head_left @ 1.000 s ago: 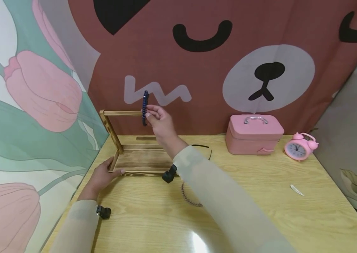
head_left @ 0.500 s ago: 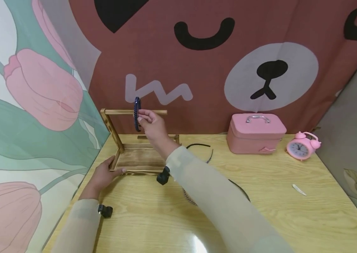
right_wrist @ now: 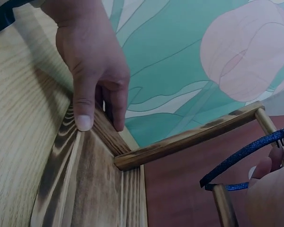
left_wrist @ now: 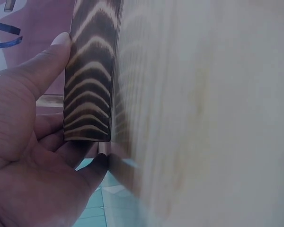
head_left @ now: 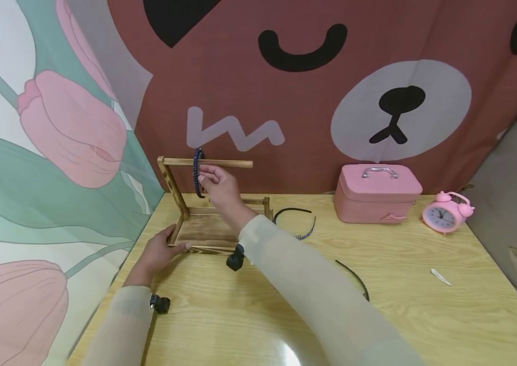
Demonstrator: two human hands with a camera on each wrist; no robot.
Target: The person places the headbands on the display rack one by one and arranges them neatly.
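My right hand (head_left: 223,190) pinches a glittery dark blue headband (head_left: 196,175) between thumb and fingers. Its arch stands just above the top rod (head_left: 233,163) of a wooden stand and overlaps the rod in the head view. In the right wrist view the two ends of the headband (right_wrist: 232,156) point away from the fingers, and small teeth show near the hand. My left hand (head_left: 159,252) grips the front left corner of the stand's tray base (head_left: 210,250), thumb on the front rim. The left wrist view shows that hand (left_wrist: 28,151) against the dark-grained wood (left_wrist: 87,90).
On the table right of the stand lies a black headband (head_left: 292,209). Another dark headband (head_left: 356,278) is partly behind my right sleeve. Farther right are a pink case (head_left: 379,195), a pink alarm clock (head_left: 443,217) and a small white hair clip (head_left: 441,277). Printed curtains hang behind.
My right hand has brought the blue headband left along the rod and lower, so its top is now only slightly above the rod. The left hand keeps its grip on the stand.
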